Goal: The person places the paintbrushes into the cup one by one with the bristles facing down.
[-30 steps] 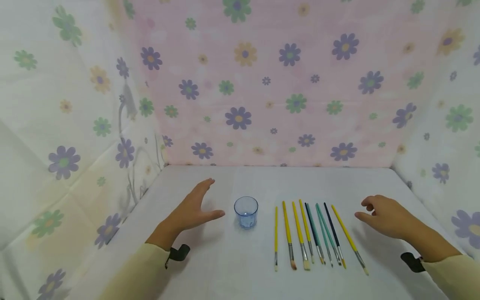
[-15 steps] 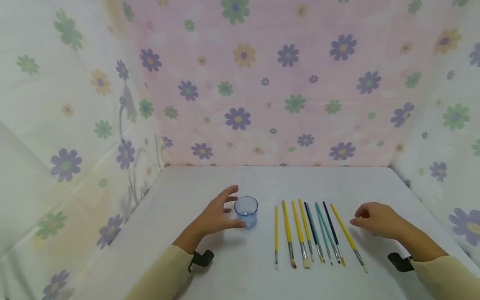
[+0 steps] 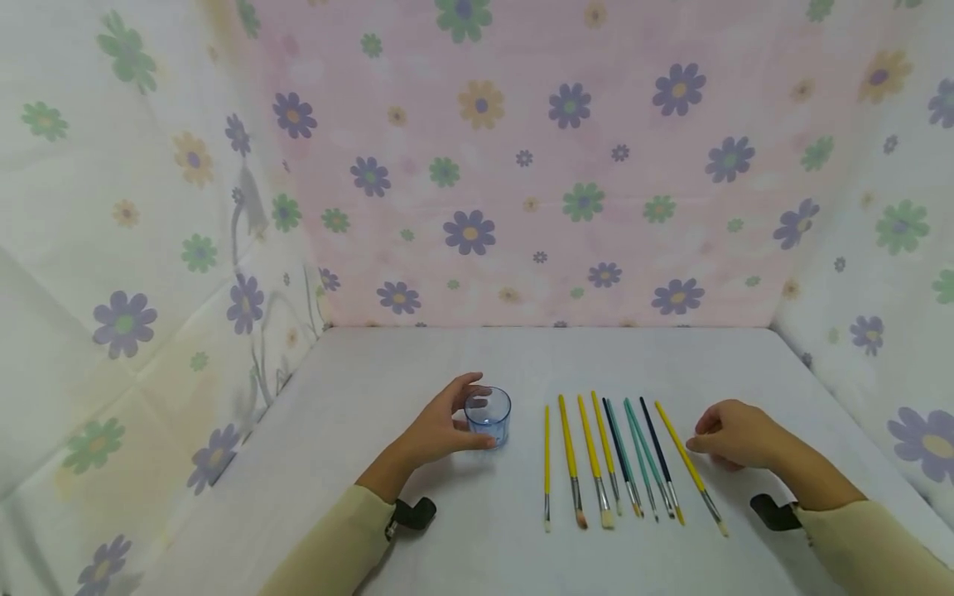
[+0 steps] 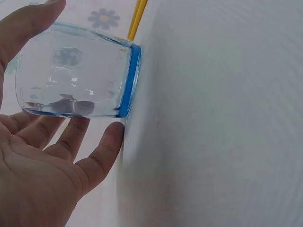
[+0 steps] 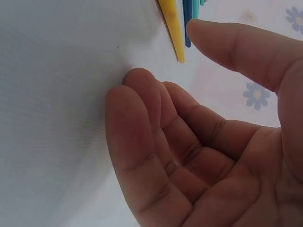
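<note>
A small clear blue-tinted glass (image 3: 498, 424) stands upright on the white table. Around it is my left hand (image 3: 432, 432), thumb across the near side and fingers behind. The left wrist view shows the glass (image 4: 80, 78) between the thumb (image 4: 40, 16) above and the fingers (image 4: 102, 158) below. My right hand (image 3: 738, 434) hovers low over the table with loosely curled fingers, holding nothing. Just left of it lies the rightmost yellow paintbrush (image 3: 685, 455). In the right wrist view, the thumb tip points towards the end of that yellow paintbrush (image 5: 171, 26).
Several more paintbrushes with yellow, teal and dark blue handles, such as a yellow one (image 3: 569, 439), lie side by side between the hands, bristles towards me. Flowered cloth (image 3: 522, 190) walls the table (image 3: 387, 364) at the back and both sides.
My left hand has moved right to the glass, its thumb and fingers now around it. My right hand has shifted left and slightly nearer to me, closer to the rightmost yellow paintbrush.
</note>
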`<action>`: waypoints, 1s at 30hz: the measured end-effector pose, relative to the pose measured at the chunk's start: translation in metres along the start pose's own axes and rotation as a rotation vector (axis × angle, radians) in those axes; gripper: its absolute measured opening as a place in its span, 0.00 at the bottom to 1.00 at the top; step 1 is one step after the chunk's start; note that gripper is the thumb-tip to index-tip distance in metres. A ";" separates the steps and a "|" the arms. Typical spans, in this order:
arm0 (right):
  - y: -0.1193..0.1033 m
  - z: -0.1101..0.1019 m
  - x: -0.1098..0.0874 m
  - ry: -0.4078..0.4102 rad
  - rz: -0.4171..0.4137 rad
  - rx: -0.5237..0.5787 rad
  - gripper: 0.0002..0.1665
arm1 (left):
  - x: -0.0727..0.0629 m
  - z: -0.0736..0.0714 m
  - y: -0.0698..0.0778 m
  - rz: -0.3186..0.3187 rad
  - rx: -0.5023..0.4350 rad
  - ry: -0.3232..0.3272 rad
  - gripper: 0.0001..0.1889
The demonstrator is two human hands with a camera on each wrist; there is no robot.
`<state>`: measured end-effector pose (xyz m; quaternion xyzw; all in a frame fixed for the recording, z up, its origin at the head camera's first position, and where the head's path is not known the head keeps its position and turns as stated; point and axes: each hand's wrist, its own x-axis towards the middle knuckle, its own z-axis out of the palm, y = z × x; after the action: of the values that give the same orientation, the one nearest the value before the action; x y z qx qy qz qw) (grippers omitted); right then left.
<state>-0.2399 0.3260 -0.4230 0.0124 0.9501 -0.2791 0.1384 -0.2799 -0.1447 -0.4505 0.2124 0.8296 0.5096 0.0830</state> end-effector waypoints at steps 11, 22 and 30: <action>-0.012 0.003 0.007 -0.019 0.015 0.035 0.22 | 0.002 -0.002 -0.005 -0.045 -0.094 0.007 0.42; -0.018 0.010 0.017 -0.013 0.040 0.026 0.23 | -0.001 -0.003 -0.002 -0.045 -0.136 0.002 0.41; -0.017 0.011 0.020 -0.023 0.069 0.060 0.21 | -0.001 -0.003 -0.005 -0.044 -0.130 -0.004 0.43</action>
<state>-0.2581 0.3052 -0.4283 0.0462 0.9387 -0.3025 0.1585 -0.2812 -0.1497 -0.4537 0.1893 0.7990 0.5601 0.1093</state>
